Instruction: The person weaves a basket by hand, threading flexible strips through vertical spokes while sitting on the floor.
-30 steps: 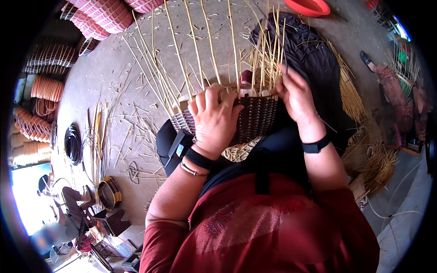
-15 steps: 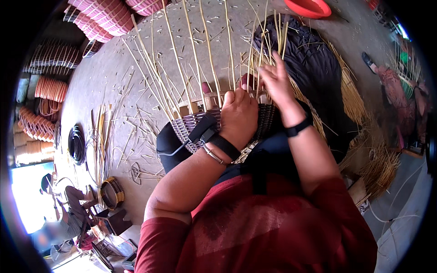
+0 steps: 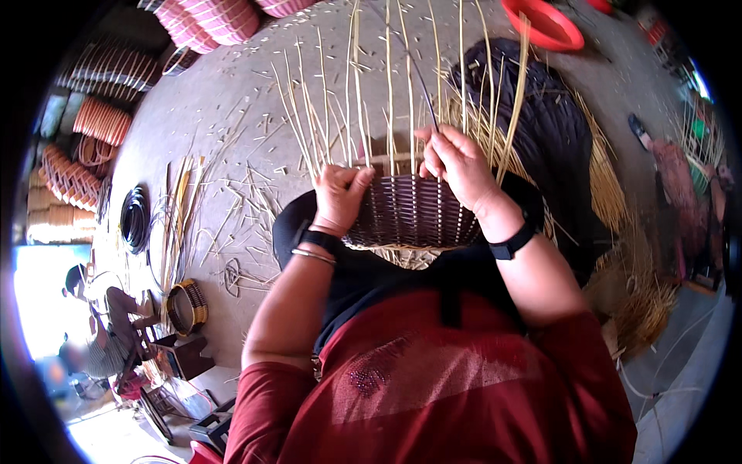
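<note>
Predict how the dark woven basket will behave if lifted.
The dark woven basket likely feels light for its size, being made of thin strands. Its close weave suggests it would flex little. The pale stakes would probably sway, standing long and slender above it.

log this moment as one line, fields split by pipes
left hand: on rim of dark woven basket | right hand: holding dark strand | pale stakes: rising from basket | red basin: on floor

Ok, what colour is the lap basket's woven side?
The woven side is mostly dark purplish brown, clearest in the head view.
</note>
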A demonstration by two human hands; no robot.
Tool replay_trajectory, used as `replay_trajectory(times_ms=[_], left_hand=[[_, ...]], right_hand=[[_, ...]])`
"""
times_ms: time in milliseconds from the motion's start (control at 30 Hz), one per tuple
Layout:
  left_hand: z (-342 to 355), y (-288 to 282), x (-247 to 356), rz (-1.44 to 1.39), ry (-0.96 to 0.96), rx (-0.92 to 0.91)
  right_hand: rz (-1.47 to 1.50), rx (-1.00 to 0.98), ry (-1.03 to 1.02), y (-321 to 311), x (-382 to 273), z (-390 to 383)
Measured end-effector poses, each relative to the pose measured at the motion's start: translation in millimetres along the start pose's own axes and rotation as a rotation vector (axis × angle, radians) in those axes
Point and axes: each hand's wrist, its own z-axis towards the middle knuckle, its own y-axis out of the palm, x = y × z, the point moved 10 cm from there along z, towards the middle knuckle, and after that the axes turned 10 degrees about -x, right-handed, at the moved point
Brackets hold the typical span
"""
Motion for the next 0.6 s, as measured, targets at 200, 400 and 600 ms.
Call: replay_trajectory(times_ms=[200,400,600], left_hand=[[-9,-8,79,0.329,0.176,0.284],[-22,42,98,0.446,0.068,-0.030],[-19,44,100,0.459,0.086,-0.017]], right_hand=[[-0.049,0.077,0.150,1,4,4],[-1.252,0.098,-0.270,14,-54,53],[-1.340,0.115,0.227,0,-3,90]])
